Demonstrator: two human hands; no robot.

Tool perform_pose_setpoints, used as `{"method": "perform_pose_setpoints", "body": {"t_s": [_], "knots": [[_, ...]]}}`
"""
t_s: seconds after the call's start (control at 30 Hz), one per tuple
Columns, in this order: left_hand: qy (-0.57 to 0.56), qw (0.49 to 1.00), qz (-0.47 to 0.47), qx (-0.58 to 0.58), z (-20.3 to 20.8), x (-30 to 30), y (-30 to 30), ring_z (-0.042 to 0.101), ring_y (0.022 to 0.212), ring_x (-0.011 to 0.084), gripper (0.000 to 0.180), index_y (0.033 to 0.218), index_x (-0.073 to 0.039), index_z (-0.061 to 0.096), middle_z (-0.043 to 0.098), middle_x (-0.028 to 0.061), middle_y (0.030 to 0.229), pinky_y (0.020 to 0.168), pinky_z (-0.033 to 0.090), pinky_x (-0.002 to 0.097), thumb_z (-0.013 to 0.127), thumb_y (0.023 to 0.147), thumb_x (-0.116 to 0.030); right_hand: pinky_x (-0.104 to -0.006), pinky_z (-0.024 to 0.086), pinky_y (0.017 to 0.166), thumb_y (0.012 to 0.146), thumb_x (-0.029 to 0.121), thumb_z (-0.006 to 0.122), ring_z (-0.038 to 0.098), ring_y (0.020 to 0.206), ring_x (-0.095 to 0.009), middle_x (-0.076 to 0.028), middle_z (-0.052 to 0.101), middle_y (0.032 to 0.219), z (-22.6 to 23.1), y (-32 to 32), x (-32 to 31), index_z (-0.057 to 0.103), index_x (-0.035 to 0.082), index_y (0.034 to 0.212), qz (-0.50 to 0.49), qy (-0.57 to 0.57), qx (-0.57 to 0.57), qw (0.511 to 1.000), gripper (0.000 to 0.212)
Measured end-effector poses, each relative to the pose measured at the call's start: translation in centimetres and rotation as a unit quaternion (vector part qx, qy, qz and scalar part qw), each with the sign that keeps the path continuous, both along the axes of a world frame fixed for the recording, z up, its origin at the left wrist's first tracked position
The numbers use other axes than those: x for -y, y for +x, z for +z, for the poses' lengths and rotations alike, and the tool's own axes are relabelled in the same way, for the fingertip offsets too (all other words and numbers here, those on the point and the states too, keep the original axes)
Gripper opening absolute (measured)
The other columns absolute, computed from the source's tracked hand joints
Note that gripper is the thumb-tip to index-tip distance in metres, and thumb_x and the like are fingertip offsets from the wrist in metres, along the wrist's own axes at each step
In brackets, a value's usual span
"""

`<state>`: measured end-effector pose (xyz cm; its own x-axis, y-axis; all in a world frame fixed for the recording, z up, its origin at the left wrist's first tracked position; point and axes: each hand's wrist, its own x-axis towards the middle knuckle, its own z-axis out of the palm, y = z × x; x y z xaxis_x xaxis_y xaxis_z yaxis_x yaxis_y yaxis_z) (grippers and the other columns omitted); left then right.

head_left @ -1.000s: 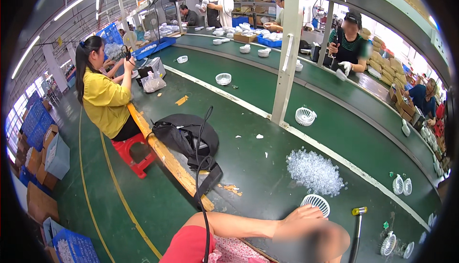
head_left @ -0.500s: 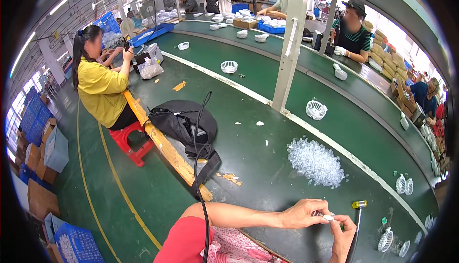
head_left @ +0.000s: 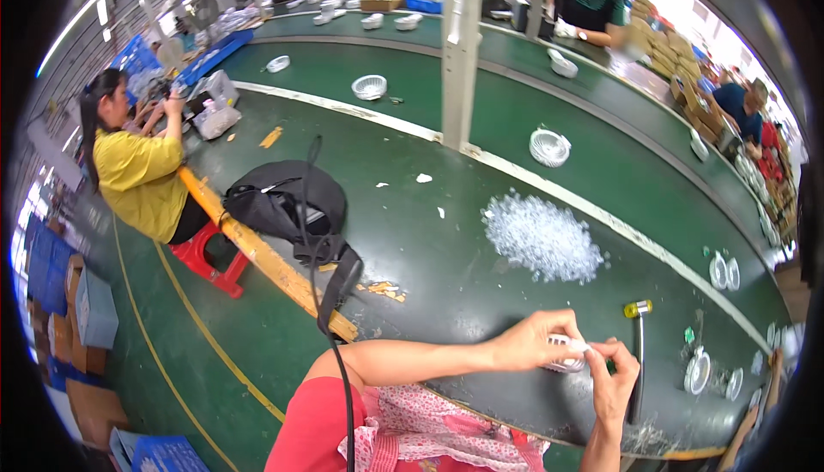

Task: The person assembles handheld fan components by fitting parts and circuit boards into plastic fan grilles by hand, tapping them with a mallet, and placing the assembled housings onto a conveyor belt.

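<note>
My left hand [head_left: 539, 341] is closed around a small white slotted plastic basket [head_left: 566, 359], whose ribbed side shows beneath the fingers. Thumb and forefinger of my right hand [head_left: 613, 378] pinch at the white tip on its right end, so the two hands meet there. What exactly sits between the right fingertips is hidden. Just right of that hand lies a small hammer [head_left: 638, 310] with a yellow head and dark handle. Beyond my hands is a heap of small clear plastic pieces [head_left: 549, 240] on the dark green worktable [head_left: 446, 300].
White plastic baskets [head_left: 549, 148] stand on the green belt behind a white line, with others [head_left: 698, 372] at the right. A metal post [head_left: 460, 60] rises at the table's middle. A black backpack [head_left: 287, 202] lies left; a black cable hangs before me. Co-workers sit around.
The view has swung a little, shifting the surroundings leftward and up. My hands stay together, and more of the white basket's ribbed side now shows under my left fingers.
</note>
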<state>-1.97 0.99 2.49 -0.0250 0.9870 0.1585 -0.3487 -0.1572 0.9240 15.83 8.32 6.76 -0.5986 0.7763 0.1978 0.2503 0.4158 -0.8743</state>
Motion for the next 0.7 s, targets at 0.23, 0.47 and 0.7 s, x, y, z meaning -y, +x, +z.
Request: {"method": "perform_pose_setpoints", "body": {"t_s": [0.23,0.47,0.7], "knots": [[0.087,0.863,0.261,-0.425,-0.4,-0.8,-0.8,0.049,0.119,0.0320,0.048,0.120,-0.004,0.055,0.056,0.0136,0.119,0.097,0.039,0.0432,0.076,0.079,-0.019,-0.0280,0.050,0.069,0.088,0.011,0.068,0.061,0.072,-0.012,-0.009,0.069,0.077,-3.5,-2.2,-4.8,0.069,-0.004,0.092,-0.048,-0.035,0.023,0.998,0.015],[0.233,0.677,0.143,-0.684,-2.4,-0.6,1.2,0.055,0.112,0.0299,0.048,0.112,0.001,0.061,0.059,0.0153,0.120,0.094,0.045,0.0433,0.074,0.080,-0.033,-0.0411,0.043,0.084,0.088,0.012,0.064,0.060,0.090,-0.029,-0.011,0.067,0.093,-6.1,-0.2,-5.4,0.069,0.005,0.099,-0.024,0.180,0.145,0.973,0.013],[0.235,0.656,0.144,-0.703,-2.3,0.1,1.3,0.057,0.113,0.0300,0.048,0.114,0.001,0.062,0.061,0.0157,0.120,0.095,0.048,0.0419,0.074,0.082,-0.033,-0.0434,0.041,0.095,0.088,0.008,0.064,0.050,0.114,-0.034,-0.014,0.055,0.123,-3.6,3.8,-5.2,0.062,0.005,0.119,-0.092,0.272,0.183,0.940,0.031]]}}
